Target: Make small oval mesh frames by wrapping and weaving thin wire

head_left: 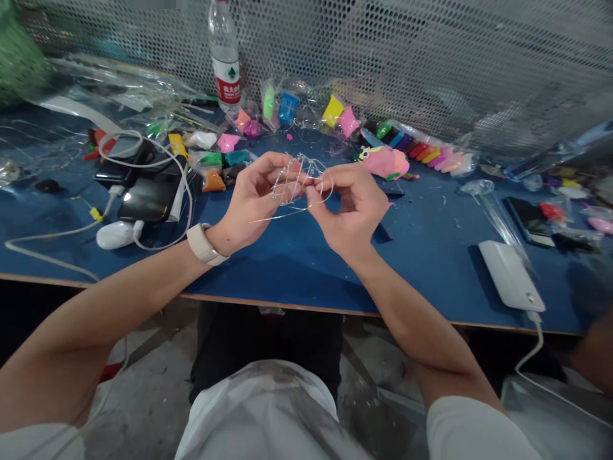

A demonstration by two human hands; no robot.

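Both hands meet above the blue table around a small round frame of thin silvery wire (299,171). My left hand (258,195) grips the frame's left side, its thumb and fingers closed on the bent wire. On the right, my right hand (352,201) pinches wire between thumb and index finger at the frame's edge. A loose loop circles those fingertips, and a straight wire end sticks out to the left below the frame. The fingers hide part of the wire. Behind my right hand lies a pink clay figure (380,161) with a white eye.
Clay packets, including a yellow one (334,110), line the back by the perforated metal panel (383,57). A water bottle (225,64) stands there. Cabled black devices (146,199) lie left. A white power bank (511,276) lies right, near the table's front edge (287,305).
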